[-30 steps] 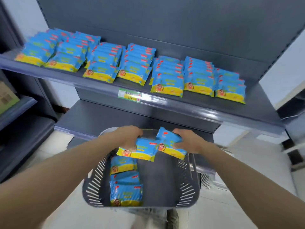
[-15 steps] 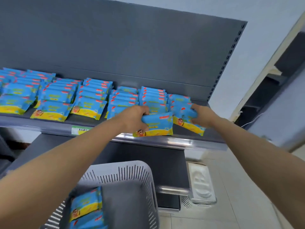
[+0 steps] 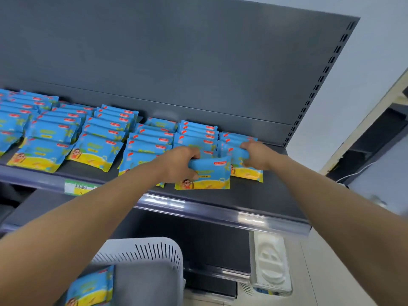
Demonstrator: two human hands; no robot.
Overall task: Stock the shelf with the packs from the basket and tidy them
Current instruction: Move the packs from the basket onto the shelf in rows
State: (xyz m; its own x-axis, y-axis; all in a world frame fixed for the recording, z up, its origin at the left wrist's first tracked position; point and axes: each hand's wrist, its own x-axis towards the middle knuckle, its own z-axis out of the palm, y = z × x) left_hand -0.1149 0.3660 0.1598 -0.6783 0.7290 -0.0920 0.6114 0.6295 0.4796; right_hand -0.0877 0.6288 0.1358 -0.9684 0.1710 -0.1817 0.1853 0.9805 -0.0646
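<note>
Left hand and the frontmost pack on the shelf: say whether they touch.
Touching. The head view shows the left hand curling its fingers over the top edge of the pack, with its thumb on the front and no gap.

The left grip (image 3: pixel 183 164) and right grip (image 3: pixel 257 155) are now setting blue-and-yellow plastic packs (image 3: pixel 208 174), lifted out of the grey slatted basket (image 3: pixel 154 250), onto the dark metal shelf (image 3: pixel 254 196) near its right end.

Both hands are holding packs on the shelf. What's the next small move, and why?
Probably push the left pack back against the row behind it with the left hand, then let go. Its front edge sits nearer the shelf lip than the right pack, gripped by the right hand, so the fronts look uneven.
</note>
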